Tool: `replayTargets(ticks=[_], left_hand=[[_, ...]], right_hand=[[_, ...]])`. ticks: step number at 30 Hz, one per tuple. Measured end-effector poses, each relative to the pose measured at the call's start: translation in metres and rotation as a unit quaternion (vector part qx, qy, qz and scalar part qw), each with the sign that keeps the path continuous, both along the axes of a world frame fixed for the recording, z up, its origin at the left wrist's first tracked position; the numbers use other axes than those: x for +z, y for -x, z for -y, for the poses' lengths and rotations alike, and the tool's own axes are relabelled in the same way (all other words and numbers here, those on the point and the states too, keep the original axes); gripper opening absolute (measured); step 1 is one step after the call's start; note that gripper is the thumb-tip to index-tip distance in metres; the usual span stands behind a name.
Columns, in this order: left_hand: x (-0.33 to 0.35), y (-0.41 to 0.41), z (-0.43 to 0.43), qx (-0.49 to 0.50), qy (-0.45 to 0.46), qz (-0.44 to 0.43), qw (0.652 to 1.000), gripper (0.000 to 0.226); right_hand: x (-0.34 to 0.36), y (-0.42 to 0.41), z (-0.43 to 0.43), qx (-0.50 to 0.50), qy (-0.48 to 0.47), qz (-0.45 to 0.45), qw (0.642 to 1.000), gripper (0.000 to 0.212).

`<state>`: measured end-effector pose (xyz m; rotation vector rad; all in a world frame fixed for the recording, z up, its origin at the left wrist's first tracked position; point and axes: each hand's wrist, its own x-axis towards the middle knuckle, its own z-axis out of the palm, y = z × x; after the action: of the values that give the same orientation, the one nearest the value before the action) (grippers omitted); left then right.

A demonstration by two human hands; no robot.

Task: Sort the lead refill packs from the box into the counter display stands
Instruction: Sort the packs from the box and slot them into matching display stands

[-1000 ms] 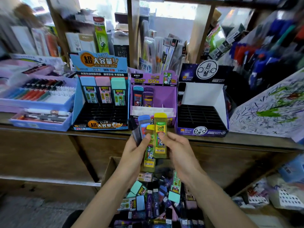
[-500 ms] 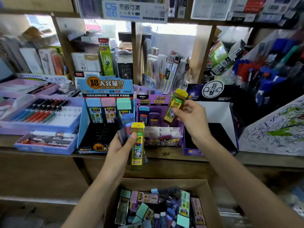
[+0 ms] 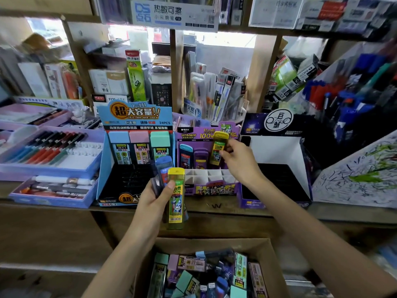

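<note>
I log, item by item: right hand (image 3: pixel 238 162) pinching one yellow-capped lead refill pack (image 3: pixel 219 150) over the back row of the purple display stand (image 3: pixel 212 188) on the desk (image 3: pixel 214 206). Left hand (image 3: pixel 154 198) gripping a fan of packs, yellow pack (image 3: pixel 176 198) foremost, blue pack (image 3: pixel 164 168) behind. Cardboard box (image 3: pixel 206 244) below, holding mixed packs.

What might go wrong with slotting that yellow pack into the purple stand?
The yellow-capped lead pack pinched in the right hand could miss a white slot in the purple cardboard stand or knock the purple-capped pack beside it. The left hand grips several fanned packs at once; one might slip into the brown cardboard box below.
</note>
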<state>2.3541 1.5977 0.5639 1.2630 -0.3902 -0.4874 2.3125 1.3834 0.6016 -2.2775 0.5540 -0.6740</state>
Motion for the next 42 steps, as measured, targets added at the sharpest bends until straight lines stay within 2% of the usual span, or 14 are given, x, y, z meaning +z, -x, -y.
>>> replayTargets(ticks=[2,6,12,15,18,20,21,23,25,28,30,32,36,42], left_hand=[[-0.001,0.000,0.001,0.000,-0.002,0.002,1.000,0.028],[0.001,0.002,0.002,-0.009,0.000,0.002,1.000,0.022],[0.004,0.005,0.007,-0.018,0.007,0.014,1.000,0.026],[0.003,0.006,0.010,-0.015,0.014,0.020,1.000,0.026],[0.004,0.007,0.015,-0.010,0.014,0.021,1.000,0.022],[0.005,0.009,0.020,-0.009,0.013,0.008,1.000,0.019],[0.006,0.010,0.022,-0.013,0.012,0.001,1.000,0.019],[0.008,0.014,0.027,-0.031,0.012,-0.021,0.999,0.020],[0.009,0.017,0.030,-0.032,0.011,-0.028,0.999,0.023],[0.009,0.020,0.032,-0.029,0.011,-0.021,0.999,0.031],[0.008,0.022,0.033,-0.038,0.014,-0.006,0.999,0.037],[0.007,0.024,0.034,-0.046,0.019,0.004,0.999,0.034],[0.006,0.028,0.040,-0.052,0.020,0.009,0.998,0.023],[0.005,0.032,0.049,-0.042,0.011,-0.006,0.999,0.022]], right_hand=[[0.000,0.001,0.000,0.009,0.017,-0.033,0.999,0.005],[-0.001,0.000,-0.004,0.022,0.049,-0.115,0.992,0.016],[0.002,0.001,-0.012,-0.020,0.092,-0.167,0.981,0.026],[0.003,0.010,-0.017,-0.042,0.091,-0.134,0.986,0.020],[0.005,0.030,-0.032,-0.059,0.090,-0.019,0.994,0.020],[0.007,0.044,-0.046,-0.002,0.022,0.009,1.000,0.015],[0.008,0.048,-0.053,0.044,-0.038,-0.011,0.998,0.012],[0.005,0.054,-0.065,0.120,-0.164,-0.042,0.978,0.010],[0.000,0.055,-0.070,0.139,-0.233,-0.029,0.962,0.003],[-0.006,0.057,-0.070,0.136,-0.252,-0.005,0.958,0.002],[-0.007,0.059,-0.068,0.122,-0.242,0.007,0.962,0.009],[-0.008,0.061,-0.067,0.110,-0.250,0.023,0.962,0.014],[-0.008,0.067,-0.065,0.103,-0.311,0.045,0.944,0.010],[-0.009,0.079,-0.052,0.080,-0.339,0.062,0.935,0.013]])
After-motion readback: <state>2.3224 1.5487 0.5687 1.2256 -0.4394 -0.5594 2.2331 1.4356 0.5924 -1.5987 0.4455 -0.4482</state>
